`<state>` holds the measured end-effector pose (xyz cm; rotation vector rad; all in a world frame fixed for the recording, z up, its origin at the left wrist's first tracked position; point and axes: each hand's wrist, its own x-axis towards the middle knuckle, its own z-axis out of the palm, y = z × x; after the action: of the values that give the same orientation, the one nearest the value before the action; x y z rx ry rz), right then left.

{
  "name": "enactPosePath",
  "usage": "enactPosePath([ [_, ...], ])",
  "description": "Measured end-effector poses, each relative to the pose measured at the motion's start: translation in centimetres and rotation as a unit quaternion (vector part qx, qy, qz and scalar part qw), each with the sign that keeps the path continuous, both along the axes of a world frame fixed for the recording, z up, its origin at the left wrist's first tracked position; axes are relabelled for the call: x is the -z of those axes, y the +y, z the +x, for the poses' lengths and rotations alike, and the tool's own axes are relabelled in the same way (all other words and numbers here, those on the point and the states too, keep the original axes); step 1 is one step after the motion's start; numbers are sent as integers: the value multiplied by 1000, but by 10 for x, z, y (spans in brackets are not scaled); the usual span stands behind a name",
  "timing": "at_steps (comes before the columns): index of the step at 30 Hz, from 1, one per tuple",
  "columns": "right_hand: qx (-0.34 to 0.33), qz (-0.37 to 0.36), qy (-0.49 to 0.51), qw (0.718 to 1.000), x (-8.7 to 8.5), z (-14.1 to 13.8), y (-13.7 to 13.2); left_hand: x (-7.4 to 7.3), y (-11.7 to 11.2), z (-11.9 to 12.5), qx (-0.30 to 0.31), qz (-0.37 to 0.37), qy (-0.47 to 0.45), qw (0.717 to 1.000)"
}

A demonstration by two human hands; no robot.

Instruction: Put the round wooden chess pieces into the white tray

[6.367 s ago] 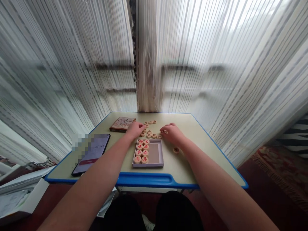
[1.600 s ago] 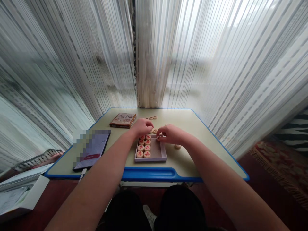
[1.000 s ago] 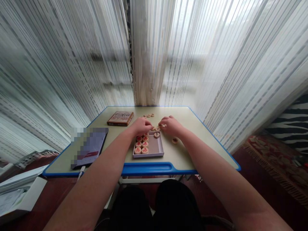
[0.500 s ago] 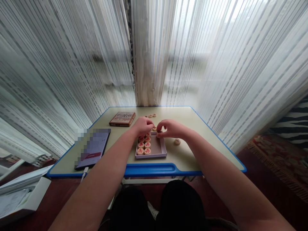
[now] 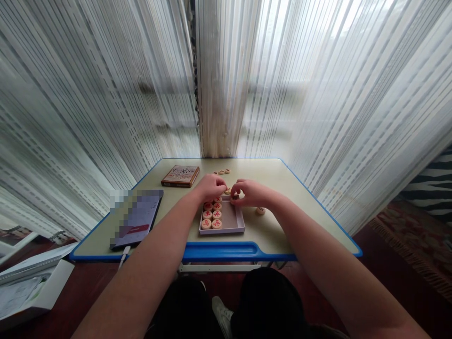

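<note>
Xiangqi pieces [image 5: 216,214]: round, wooden, red-lettered

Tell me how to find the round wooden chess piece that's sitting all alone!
Start at the pale desk with the blue edge. Find the shallow lilac tray of pieces, then look just right of it, below the right hand. The round wooden chess piece lies there alone, touching nothing, unlike its neighbours.
</note>
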<state>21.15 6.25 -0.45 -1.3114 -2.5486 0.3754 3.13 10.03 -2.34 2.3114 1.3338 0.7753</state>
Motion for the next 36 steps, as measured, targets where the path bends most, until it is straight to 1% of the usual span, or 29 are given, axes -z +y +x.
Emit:
enactPosePath([
  [8,-15,13,4,1000,1,2,4,2,4,-3,-12,17,-3,1000],
  [15,-19,11,1,1000,0,2,2,3,6,-4,-14,25,16,999],
  [19,-15,12,1,1000,1,1,2,3,5,-4,-22,28,15,999],
  [24,-16,20,-9,1000,1,1,3,4,6,-4,-16,33,28,999],
  [29,-11,14,-3,1000,-1,2,3,3,6,-4,-21,31,26,999],
  [31,-3,12,8,1000,-3,3,3,2,6,-5,-41,25,23,999],
  [33,16,22,23,999,-2,4,4,2,8,-7,-85,14,26,996],
  [36,65,63,44,995,4,6,12,4,13,-11,-157,3,25,987],
])
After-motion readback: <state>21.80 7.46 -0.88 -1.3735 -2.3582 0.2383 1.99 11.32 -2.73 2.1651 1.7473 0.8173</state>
